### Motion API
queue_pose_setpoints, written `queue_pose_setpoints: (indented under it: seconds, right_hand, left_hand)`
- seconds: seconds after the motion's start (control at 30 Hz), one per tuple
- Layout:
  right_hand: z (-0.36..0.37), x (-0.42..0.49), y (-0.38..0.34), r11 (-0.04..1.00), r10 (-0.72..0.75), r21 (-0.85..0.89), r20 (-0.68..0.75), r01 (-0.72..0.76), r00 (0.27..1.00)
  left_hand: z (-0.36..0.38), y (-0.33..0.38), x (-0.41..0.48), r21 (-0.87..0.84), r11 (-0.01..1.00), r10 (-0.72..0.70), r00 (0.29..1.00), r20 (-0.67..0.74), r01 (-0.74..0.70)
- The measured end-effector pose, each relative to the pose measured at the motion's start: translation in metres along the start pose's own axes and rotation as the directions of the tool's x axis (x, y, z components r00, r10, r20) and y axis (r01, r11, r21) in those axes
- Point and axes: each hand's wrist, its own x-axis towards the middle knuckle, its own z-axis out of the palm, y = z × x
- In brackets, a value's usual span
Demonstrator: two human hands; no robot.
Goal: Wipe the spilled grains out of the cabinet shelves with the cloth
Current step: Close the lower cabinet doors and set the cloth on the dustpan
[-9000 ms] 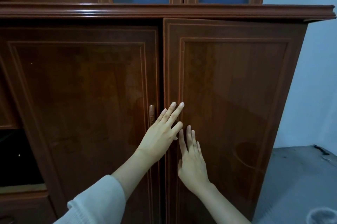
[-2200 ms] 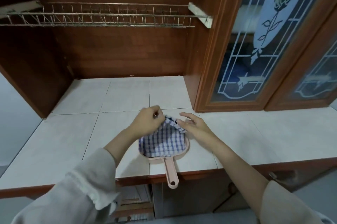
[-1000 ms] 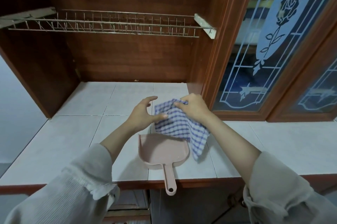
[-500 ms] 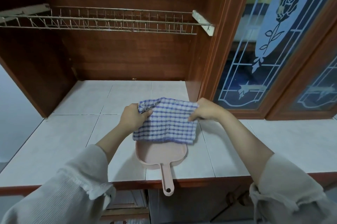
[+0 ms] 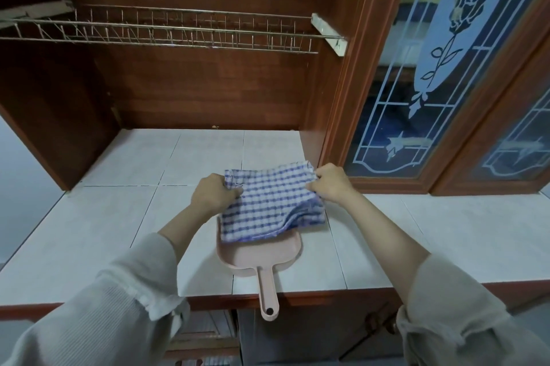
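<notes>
Head view. One blue-and-white checked cloth [image 5: 268, 205] is held spread between two hands above the white tiled counter [image 5: 98, 216]. Its long axis runs from 9 to 3 o'clock.

The left hand [image 5: 214, 194] grips the top corner at the 9 o'clock end, fingers curled round the fabric. The right hand [image 5: 330, 187] pinches the top corner at the 3 o'clock end. Neither hand is nearer: each holds one end, and the cloth hangs slack below them.

The cloth's lower hem overlaps the open mouth of one pink dustpan [image 5: 262, 255]. Whether the hem rests in the pan cannot be told. The pan stands on the counter at 6 o'clock from the cloth, and its handle points to 6 o'clock and overhangs the counter's front edge.

The open cabinet recess [image 5: 193, 91] lies at 12 o'clock from the hands, well behind the cloth. Its tiled floor is level with the counter. One wire dish rack [image 5: 178, 35] spans it overhead.

One pale speck [image 5: 215, 126] sits at the recess's back edge, too small to identify as a grain. No other grains can be made out.

At 2 to 3 o'clock stand a rose-etched glazed door [image 5: 446, 53] and a second glazed door [image 5: 515, 142], both closed.

Judgement: wiping has not begun, and the next move depends on carrying the cloth toward 12 o'clock.
</notes>
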Motion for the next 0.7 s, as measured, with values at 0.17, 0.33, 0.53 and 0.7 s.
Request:
queue_pose_setpoints:
  seconds: [0.17,0.33,0.53,0.7]
  right_hand:
    - [-0.005,-0.004,0.004,0.872,-0.008,0.465,0.326,-0.153,0.945]
    - [0.005,0.001,0.011,0.983,0.006,0.182,0.051,-0.015,0.999]
    - [-0.002,-0.015,-0.01,0.925,-0.157,0.375,0.216,0.066,0.964]
    - [-0.018,-0.019,-0.038,0.933,-0.232,0.347,0.383,0.093,0.894]
  left_hand:
    - [-0.007,-0.002,-0.008,-0.476,0.874,0.048,0.958,0.282,0.096]
    - [0.002,-0.025,0.001,-0.087,0.994,-0.059,0.99,0.131,0.071]
    - [0.001,-0.015,0.001,0.009,1.0,0.011,0.993,0.118,-0.012]
    - [-0.005,0.017,-0.009,-0.246,0.935,0.323,0.899,0.296,-0.256]
